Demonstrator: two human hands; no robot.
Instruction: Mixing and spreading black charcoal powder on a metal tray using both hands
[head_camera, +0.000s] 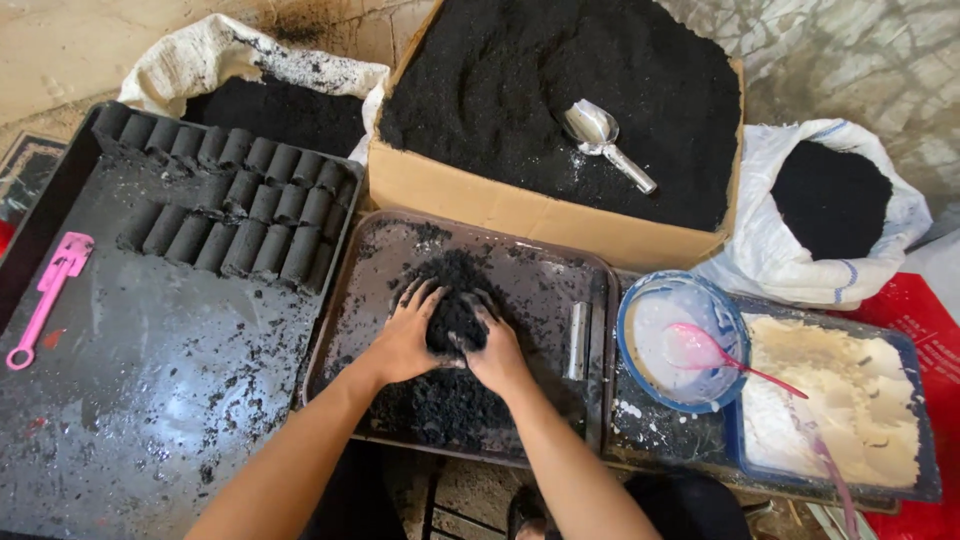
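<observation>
Left hand (405, 340) and right hand (495, 350) clench a clump of black paste (455, 320) between them over the metal tray (540, 270); a metal tube (578, 340) lies just right of this grip.

Pale stone floor (60, 40), daylit, soot-stained

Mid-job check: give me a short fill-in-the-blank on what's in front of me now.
1. Both hands, left hand and right hand, press a clump of black ____.
2. The metal scoop lies in the cardboard ____.
3. The black cylinders sit on the large tray in ____ rows.

Missing: powder; box; two
</observation>
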